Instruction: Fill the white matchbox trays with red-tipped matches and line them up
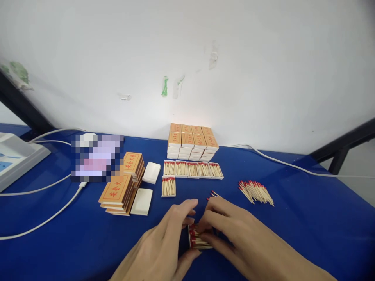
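A small white matchbox tray (190, 236) filled with red-tipped matches lies on the blue table in front of me. My left hand (168, 234) curves around its left side, thumb at the near edge and fingers at the far edge. Over the tray's right part, my right hand (224, 224) pinches at the matches (199, 239) inside and hides some of them. A few loose matches (215, 193) poke out beyond my right knuckles. Farther right lies a loose pile of matches (256, 192), heads pointing away from me.
Several filled trays (192, 176) stand in a row, with another filled tray (168, 186) before them. Behind is a block of stacked matchboxes (191, 140). At left are orange matchbox sleeves (117, 189), white empty trays (141, 201), a blurred phone (98, 156) and white cables (49, 227).
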Demonstrator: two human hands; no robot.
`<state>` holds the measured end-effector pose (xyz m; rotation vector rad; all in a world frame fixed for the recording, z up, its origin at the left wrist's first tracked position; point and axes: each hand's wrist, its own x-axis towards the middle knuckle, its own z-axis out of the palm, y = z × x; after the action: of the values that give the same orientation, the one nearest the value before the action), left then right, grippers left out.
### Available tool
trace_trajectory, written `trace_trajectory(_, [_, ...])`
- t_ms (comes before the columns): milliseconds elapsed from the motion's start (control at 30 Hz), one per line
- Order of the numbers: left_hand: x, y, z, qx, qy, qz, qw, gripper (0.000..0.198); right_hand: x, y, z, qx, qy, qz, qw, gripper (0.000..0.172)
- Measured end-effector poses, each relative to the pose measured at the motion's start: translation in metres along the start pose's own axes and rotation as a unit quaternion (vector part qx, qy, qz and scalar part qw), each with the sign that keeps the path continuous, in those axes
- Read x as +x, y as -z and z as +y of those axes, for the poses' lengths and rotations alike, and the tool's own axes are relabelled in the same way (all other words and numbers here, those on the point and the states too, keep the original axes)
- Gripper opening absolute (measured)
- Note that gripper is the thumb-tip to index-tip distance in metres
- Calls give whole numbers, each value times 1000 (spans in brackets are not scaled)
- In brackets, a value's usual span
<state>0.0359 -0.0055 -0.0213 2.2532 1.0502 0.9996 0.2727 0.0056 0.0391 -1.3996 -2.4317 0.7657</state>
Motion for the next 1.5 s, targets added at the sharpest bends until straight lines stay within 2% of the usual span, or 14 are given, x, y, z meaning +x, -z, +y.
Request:
trace_trajectory(133, [1,1,1,7,-12,-4,1000,53,1,1,-4,3,-3,10,1000,20])
trace_trajectory(233, [3,3,2,11,-19,5,1000,52,-2,12,-1,10,-20,40,999,21])
trace_trajectory(300, [3,5,3,21,-16,7,1000,58,-6,24,6,-1,-41,81,996,18])
trace_trajectory(367, [3,6,3,24,-16,-3,1000,73,-13,34,16,-24,-75,125,989,23])
trace_trajectory(467, [3,6,3,34,-40,-31,998,86,-23,38,33,-26,-76,98,992,27])
trace_trajectory(667, [11,8,9,83,-80,-34,993,62,-35,21,52,-37,-69,48,996,20])
trace_trajectory(800, [16,10,9,79,-84,-23,993,54,-32,16,52,-36,-71,50,996,25])
trace_trajectory(1033, [12,8,5,77,-79,-31,993,65,-21,9,47,-68,-123,126,982,27])
trace_trajectory(1133, [11,8,5,70,-73,-36,994,71,-21,8,50,-58,-161,140,975,36])
trace_trajectory(1267, [11,9,6,71,-62,-48,994,81,-18,9,52,-19,-169,103,980,35])
trace_trajectory(1500, [13,10,9,61,-66,-59,994,80,-13,8,41,31,-149,76,985,36])
